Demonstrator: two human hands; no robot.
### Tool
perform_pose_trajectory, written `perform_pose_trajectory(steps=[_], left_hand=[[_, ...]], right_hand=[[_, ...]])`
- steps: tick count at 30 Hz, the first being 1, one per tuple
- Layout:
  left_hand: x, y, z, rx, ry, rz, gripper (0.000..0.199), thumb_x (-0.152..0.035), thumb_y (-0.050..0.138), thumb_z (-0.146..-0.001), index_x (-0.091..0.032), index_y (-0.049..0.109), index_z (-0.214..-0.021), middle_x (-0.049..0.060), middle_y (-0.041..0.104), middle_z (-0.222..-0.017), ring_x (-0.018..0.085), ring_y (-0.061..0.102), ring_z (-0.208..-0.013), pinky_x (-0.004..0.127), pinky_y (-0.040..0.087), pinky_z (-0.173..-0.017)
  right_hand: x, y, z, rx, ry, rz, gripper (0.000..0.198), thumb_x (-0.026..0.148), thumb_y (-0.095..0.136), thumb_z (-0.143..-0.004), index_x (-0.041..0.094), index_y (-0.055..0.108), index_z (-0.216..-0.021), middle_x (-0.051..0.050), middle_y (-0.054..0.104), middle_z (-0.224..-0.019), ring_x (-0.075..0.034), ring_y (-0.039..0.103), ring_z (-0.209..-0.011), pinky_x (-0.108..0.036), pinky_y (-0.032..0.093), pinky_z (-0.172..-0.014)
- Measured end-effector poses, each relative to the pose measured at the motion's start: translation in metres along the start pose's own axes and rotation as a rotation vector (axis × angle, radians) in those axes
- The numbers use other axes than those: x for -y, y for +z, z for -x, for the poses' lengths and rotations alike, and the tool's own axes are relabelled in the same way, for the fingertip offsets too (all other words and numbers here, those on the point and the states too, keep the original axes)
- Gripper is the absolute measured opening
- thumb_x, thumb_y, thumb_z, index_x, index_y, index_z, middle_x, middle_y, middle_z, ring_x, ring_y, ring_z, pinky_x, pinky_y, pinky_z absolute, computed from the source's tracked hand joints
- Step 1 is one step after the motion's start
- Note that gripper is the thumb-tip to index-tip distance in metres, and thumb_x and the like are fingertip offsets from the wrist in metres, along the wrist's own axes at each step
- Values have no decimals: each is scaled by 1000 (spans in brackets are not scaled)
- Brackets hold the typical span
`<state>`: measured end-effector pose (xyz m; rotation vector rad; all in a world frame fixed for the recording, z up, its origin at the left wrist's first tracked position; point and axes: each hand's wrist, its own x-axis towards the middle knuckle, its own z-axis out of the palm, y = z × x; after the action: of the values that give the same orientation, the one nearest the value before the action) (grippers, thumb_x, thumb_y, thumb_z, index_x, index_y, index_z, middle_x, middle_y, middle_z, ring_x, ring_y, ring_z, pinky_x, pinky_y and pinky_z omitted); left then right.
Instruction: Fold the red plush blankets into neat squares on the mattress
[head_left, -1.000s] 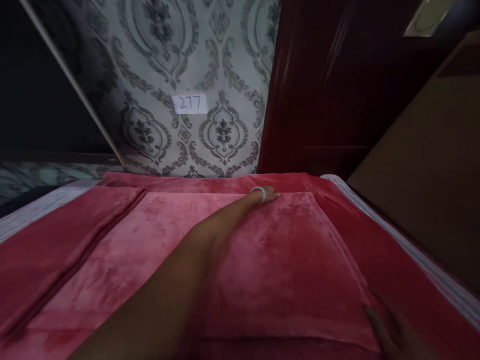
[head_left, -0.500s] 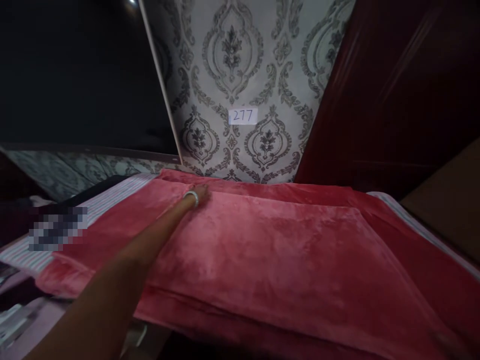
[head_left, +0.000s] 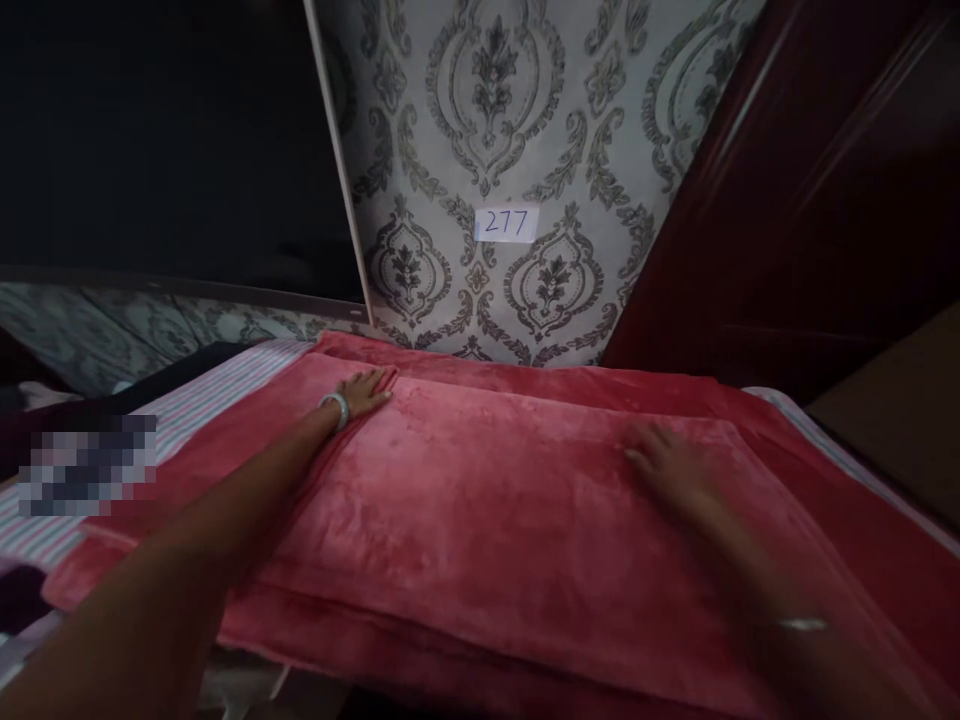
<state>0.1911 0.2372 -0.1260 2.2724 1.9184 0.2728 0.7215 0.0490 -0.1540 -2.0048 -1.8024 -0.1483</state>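
Note:
A red plush blanket [head_left: 480, 510] lies spread in folded layers across the surface before me. My left hand [head_left: 361, 392], with a bracelet at the wrist, rests on the blanket's far left part, palm down with fingers stretched out. A small ridge of fabric rises beside its fingertips. Over the right half of the blanket is my right hand [head_left: 664, 458], blurred by motion, its fingers apart and nothing seen in them. Whether it touches the cloth I cannot tell. A thin band circles the right wrist.
Striped cloth [head_left: 217, 395] shows under the blanket on the left. A large dark screen [head_left: 165, 150] stands at the back left. Patterned wallpaper with a paper label reading 277 [head_left: 506, 223] is behind. A dark red glossy panel [head_left: 810, 200] and a brown surface [head_left: 892, 400] bound the right.
My left hand has shifted left and slightly nearer over the blanket, with its fingers now spread. My right hand has come into view from the lower right. The view has moved slightly.

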Motion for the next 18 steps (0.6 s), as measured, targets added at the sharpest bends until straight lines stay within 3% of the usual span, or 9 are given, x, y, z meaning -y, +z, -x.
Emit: perform_pose_trajectory(steps=[2, 5, 9, 13, 18], left_hand=[[-3, 9, 1, 60, 31, -113, 79, -58, 42, -96, -23, 28, -164, 14, 29, -169, 40, 24, -156, 64, 22, -122], [-3, 20, 2, 52, 64, -252, 75, -55, 29, -101, -23, 16, -167, 11, 19, -173, 35, 15, -159, 64, 17, -123], [2, 26, -1, 34, 82, -278, 73, -54, 29, -101, -24, 19, -166, 10, 21, -173, 36, 18, -159, 63, 21, -122], [4, 23, -4, 16, 104, -271, 71, -52, 31, -100, -25, 23, -165, 11, 25, -171, 37, 22, -157, 63, 24, -121], [-4, 18, 0, 16, 90, -278, 71, -50, 32, -100, -22, 24, -165, 13, 26, -171, 38, 24, -156, 61, 25, -121]], right_hand=[[64, 17, -21, 199, -80, 17, 33, 28, 53, -98, 16, 70, -123, -19, 63, -139, -31, 58, -129, -46, 46, -109], [153, 42, -45, 281, -177, -57, 54, 33, 46, -102, 19, 47, -154, -16, 42, -162, -30, 34, -152, -51, 31, -121], [226, 73, -62, 390, -265, -142, 62, 49, 38, -106, 25, 33, -162, -10, 23, -172, -28, 17, -159, -56, 17, -125], [238, 89, -64, 445, -338, -150, 65, 59, 33, -106, 24, 37, -161, -8, 22, -172, -29, 19, -158, -58, 12, -125], [203, 85, -71, 438, -277, -102, 62, 57, 33, -106, 27, 37, -160, -6, 27, -171, -29, 21, -157, -59, 13, -125]])
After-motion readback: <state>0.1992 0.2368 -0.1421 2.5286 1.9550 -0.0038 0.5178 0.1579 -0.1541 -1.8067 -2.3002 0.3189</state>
